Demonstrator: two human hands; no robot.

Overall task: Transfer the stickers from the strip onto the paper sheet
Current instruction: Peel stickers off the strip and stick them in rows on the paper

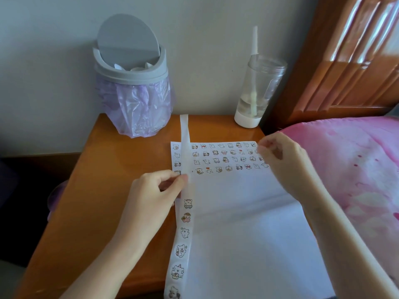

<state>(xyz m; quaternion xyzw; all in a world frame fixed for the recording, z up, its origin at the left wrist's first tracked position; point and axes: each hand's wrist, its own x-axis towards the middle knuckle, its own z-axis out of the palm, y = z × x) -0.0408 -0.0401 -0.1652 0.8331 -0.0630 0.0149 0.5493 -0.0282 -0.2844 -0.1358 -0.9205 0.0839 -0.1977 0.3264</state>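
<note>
A long white strip (183, 212) lies along the left edge of the paper sheet (237, 223), with six cartoon stickers on its near part and its far part bare. The left hand (151, 190) pinches it mid-length. Four sticker rows fill the sheet's far end; the near part is blank. The right hand (280, 160) has its fingers bunched at the sheet's far right corner, too blurred to tell whether it holds anything.

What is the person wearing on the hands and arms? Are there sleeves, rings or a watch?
The left hand and right hand are bare: no gloves, rings or watch. The left forearm and right forearm are bare too, up to the frame edge; no sleeve is in view.
</note>
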